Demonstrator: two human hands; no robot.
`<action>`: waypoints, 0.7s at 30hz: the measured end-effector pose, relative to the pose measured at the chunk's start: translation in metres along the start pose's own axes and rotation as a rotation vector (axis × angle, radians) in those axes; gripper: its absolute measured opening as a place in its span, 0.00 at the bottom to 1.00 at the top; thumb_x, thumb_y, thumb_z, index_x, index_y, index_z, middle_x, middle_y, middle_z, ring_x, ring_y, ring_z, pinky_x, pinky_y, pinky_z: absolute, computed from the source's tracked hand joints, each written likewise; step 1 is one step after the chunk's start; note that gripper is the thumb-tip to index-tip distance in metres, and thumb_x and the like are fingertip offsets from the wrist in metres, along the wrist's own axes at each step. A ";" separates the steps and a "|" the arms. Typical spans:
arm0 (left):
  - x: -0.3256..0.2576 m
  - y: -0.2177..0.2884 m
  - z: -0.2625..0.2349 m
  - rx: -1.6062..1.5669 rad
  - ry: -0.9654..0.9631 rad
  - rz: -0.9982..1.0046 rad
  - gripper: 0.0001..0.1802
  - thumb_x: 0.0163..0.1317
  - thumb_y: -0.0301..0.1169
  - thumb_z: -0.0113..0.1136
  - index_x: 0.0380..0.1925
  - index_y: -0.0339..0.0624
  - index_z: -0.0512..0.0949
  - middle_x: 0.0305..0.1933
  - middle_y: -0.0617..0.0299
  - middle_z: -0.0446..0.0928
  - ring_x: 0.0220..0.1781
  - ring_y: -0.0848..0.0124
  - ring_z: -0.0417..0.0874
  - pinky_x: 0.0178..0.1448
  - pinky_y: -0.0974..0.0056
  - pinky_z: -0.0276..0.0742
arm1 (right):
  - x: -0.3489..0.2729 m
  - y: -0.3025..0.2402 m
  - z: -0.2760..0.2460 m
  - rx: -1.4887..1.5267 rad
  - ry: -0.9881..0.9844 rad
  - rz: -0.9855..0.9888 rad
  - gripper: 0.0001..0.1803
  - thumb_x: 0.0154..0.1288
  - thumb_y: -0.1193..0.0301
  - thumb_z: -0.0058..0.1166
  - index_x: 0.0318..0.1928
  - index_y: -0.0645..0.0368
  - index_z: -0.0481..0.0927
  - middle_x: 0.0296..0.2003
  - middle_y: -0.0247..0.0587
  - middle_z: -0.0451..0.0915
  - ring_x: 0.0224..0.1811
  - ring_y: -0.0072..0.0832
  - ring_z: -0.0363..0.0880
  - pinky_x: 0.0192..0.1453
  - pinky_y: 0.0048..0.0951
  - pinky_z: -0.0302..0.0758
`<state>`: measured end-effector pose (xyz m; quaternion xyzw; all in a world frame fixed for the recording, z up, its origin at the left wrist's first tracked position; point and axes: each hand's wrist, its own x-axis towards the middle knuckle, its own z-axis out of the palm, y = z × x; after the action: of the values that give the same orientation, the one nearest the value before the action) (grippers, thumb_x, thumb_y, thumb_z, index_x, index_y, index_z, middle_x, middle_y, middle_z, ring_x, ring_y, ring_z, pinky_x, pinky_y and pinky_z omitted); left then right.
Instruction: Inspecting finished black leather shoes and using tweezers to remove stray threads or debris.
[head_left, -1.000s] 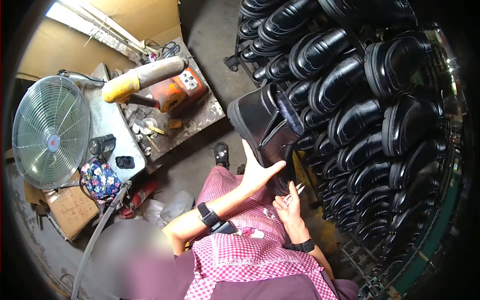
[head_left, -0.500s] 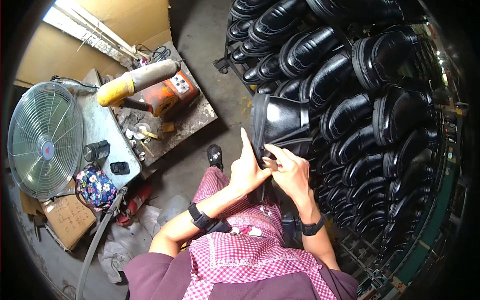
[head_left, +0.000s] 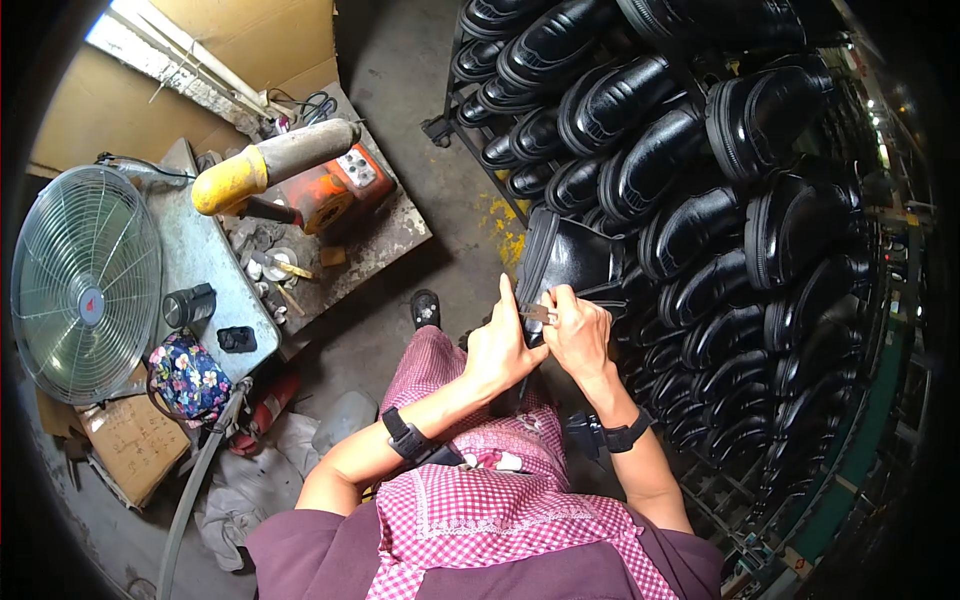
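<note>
Black boot (head_left: 580,248) at the centre of the frame, just right of the midline, with its ridged sole (head_left: 537,250) turned toward the left. The left hand (head_left: 496,352) lies against the boot below the sole, its grip clamped on it, index finger extended upward and thumb pointing right. The right hand (head_left: 580,335), just beside it, has its grip pinched together on a small metal tool (head_left: 537,314), which points left toward the left hand, in front of the boot; whether its tip touches the leather cannot be told. Right side: rows of glossy black boots (head_left: 682,235) on a rack. Upper left: a tabletop (head_left: 375,240) bearing an orange machine (head_left: 350,180), with a yellow-and-grey pipe (head_left: 285,160) above it. Left: a round fan (head_left: 90,300), a dark cup (head_left: 188,305) and a floral bag (head_left: 190,375). Lower centre: a pink checked apron (head_left: 480,500).
</note>
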<state>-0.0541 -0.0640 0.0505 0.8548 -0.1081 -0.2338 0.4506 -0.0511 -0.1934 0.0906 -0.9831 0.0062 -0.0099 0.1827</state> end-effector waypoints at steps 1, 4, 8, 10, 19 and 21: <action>0.000 -0.003 0.002 0.043 0.036 0.048 0.60 0.41 0.43 0.69 0.66 0.25 0.43 0.45 0.39 0.73 0.33 0.50 0.82 0.35 0.55 0.80 | -0.002 0.001 0.002 0.016 0.060 0.009 0.09 0.59 0.72 0.54 0.25 0.57 0.69 0.14 0.46 0.73 0.17 0.43 0.76 0.21 0.41 0.70; 0.001 -0.009 0.006 0.091 0.034 0.052 0.57 0.42 0.45 0.69 0.65 0.25 0.47 0.46 0.39 0.73 0.34 0.50 0.82 0.36 0.56 0.80 | -0.003 0.009 0.003 0.013 0.149 0.074 0.04 0.53 0.76 0.56 0.29 0.59 0.74 0.16 0.45 0.75 0.18 0.43 0.77 0.23 0.40 0.71; 0.004 -0.014 0.000 0.067 -0.030 -0.058 0.58 0.42 0.49 0.68 0.65 0.27 0.48 0.50 0.38 0.72 0.43 0.48 0.81 0.45 0.54 0.78 | 0.002 0.032 -0.010 -0.027 0.358 0.256 0.05 0.53 0.74 0.58 0.27 0.57 0.75 0.17 0.44 0.76 0.19 0.44 0.77 0.24 0.40 0.71; 0.004 -0.013 -0.005 0.028 -0.063 -0.070 0.58 0.42 0.49 0.68 0.65 0.28 0.48 0.51 0.38 0.72 0.45 0.47 0.80 0.48 0.54 0.77 | 0.002 0.046 -0.016 -0.046 0.416 0.337 0.05 0.53 0.73 0.58 0.28 0.56 0.75 0.17 0.44 0.76 0.19 0.45 0.77 0.24 0.42 0.70; 0.013 -0.065 -0.025 -0.826 -0.144 -0.204 0.46 0.51 0.35 0.69 0.66 0.32 0.55 0.61 0.53 0.68 0.60 0.68 0.71 0.65 0.65 0.63 | -0.035 0.075 -0.003 0.914 0.275 0.835 0.19 0.65 0.61 0.55 0.50 0.61 0.75 0.28 0.32 0.79 0.14 0.07 0.56 0.16 0.14 0.54; 0.017 -0.074 -0.027 -0.993 -0.129 -0.276 0.43 0.53 0.34 0.68 0.65 0.32 0.57 0.60 0.54 0.69 0.59 0.68 0.71 0.65 0.66 0.63 | -0.055 0.056 0.015 1.089 -0.047 0.956 0.22 0.65 0.53 0.54 0.47 0.60 0.75 0.31 0.35 0.80 0.11 0.07 0.53 0.11 0.14 0.50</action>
<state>-0.0284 -0.0093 -0.0022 0.5282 0.1018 -0.3662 0.7593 -0.1058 -0.2394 0.0560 -0.6423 0.4258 0.0904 0.6309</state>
